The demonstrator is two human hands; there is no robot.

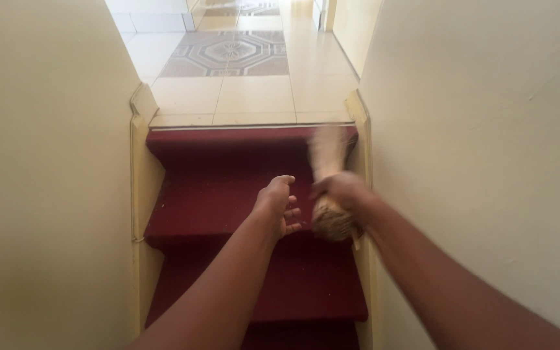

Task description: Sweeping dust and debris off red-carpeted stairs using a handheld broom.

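Right hand (343,189) clenched around a straw hand broom (329,170), blurred, at the right edge of the red carpeted stairs (228,188); left hand (279,206) released, just beside it

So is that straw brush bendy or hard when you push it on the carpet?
The brush is probably bendy at its tip: it looks like a bundle of thin straw, blurred in the picture. The bound end in the right hand seems thicker and stiffer. It likely weighs little, as one hand holds it.
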